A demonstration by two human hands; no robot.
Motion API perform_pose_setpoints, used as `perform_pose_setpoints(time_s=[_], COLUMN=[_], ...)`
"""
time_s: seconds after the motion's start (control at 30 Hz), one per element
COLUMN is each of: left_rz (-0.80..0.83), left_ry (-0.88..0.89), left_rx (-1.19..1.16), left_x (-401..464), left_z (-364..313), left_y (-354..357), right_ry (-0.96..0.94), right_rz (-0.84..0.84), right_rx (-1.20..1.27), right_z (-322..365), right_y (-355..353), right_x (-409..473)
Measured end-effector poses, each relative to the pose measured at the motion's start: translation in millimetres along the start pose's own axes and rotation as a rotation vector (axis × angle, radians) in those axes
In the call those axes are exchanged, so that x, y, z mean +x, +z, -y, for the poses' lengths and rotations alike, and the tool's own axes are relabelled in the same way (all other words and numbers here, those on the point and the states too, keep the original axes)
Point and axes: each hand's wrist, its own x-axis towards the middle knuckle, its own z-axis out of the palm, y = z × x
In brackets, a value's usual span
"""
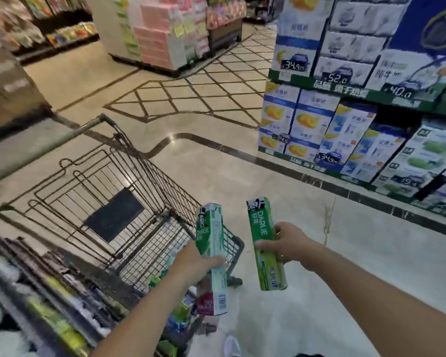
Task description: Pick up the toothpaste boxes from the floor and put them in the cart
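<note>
Green card boxes gripped, one per hand; wire cart beside.

- Left hand: arm extended forward, fingers curled round a box.
- Right hand: arm extended, thumb and fingers gripping a second box.

Two green Darlie toothpaste boxes, both upright-tilted and off the floor: left box above the wire cart rim, right box just beside the cart.
</note>
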Motion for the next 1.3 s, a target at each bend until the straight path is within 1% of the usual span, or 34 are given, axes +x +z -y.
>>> perform_pose_setpoints(time_s=[0.1,0.2,0.33,0.37,0.47,0.57,0.67,0.8,0.93,1.0,1.13,1.23,1.3], left_rz=[-0.048,-0.121,-0.283,-0.319,-0.397,-0.434,-0.436,-0.472,-0.447,-0.429,-0.409,-0.389,-0.367], left_ry=[-0.037,-0.111,-0.232,-0.286,-0.425,-0.551,-0.627,-0.707,-0.786,-0.787,-0.805,-0.834,-0.84], left_rx=[-0.06,-0.144,-0.28,-0.296,-0.343,-0.379,-0.422,-0.483,-0.492,-0.498,-0.436,-0.348,-0.321], left_x=[20.7,38.2,52.7,57.1,67.9,85.8,106.7,136.4,164.6,176.4,202.5,220.3,232.4], left_z=[4.9,14.0,35.6,42.4,60.9,82.2,102.0,133.1,158.5,166.6,181.1,183.4,186.7], left_y=[-26.4,-44.6,-60.1,-61.4,-59.0,-49.0,-36.6,-16.0,3.4,11.5,24.4,29.0,31.6], right_ry=[-0.018,-0.042,-0.104,-0.127,-0.159,-0.132,-0.095,-0.076,-0.026,-0.014,-0.004,0.014,-0.021], right_rz=[0.092,0.179,0.331,0.376,0.514,0.612,0.622,0.556,0.589,0.588,0.602,0.549,0.528], right_rx=[-0.076,-0.176,-0.288,-0.326,-0.45,-0.554,-0.641,-0.743,-0.738,-0.736,-0.763,-0.708,-0.685], right_z=[33.3,63.5,93.3,99.3,105.9,98.1,78.1,46.6,14.9,2.4,-14.6,-21.0,-22.5], right_y=[14.0,32.4,71.2,82.2,113.8,141.2,166.3,200.9,226.8,236.9,247.3,251.7,251.2], right_x=[39.2,83.9,141.4,153.8,189.0,224.0,260.0,298.7,322.2,330.6,341.9,346.4,345.8])
